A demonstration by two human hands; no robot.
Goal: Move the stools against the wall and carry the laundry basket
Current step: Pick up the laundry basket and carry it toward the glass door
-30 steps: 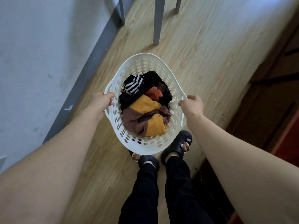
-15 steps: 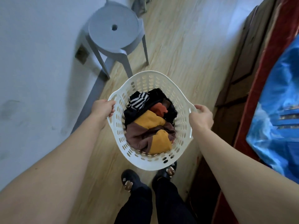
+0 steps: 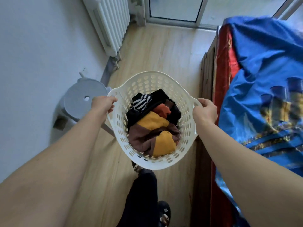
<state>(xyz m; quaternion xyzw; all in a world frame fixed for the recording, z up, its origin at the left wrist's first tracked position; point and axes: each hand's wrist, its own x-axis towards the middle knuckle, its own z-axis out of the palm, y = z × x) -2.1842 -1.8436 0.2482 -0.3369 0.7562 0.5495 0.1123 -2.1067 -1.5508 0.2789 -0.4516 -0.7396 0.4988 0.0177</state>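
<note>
I hold a white perforated laundry basket [image 3: 152,79] off the floor in front of me. My left hand [image 3: 103,104] grips its left handle and my right hand [image 3: 205,110] grips its right handle. Inside lie clothes [image 3: 154,126]: black, striped, orange, yellow and brown pieces. A grey round stool [image 3: 80,99] with a hole in its seat stands against the white wall to my left, partly hidden by my left arm.
A white radiator [image 3: 109,22] hangs on the left wall ahead. A bed with a blue and red cover [image 3: 262,82] and a wooden frame [image 3: 207,79] runs along the right. A glass door [image 3: 173,9] lies at the far end of the wooden floor [image 3: 162,49].
The basket has risen and moved forward along the passage. The stool has passed from ahead to my left side, and the radiator and door have come into view.
</note>
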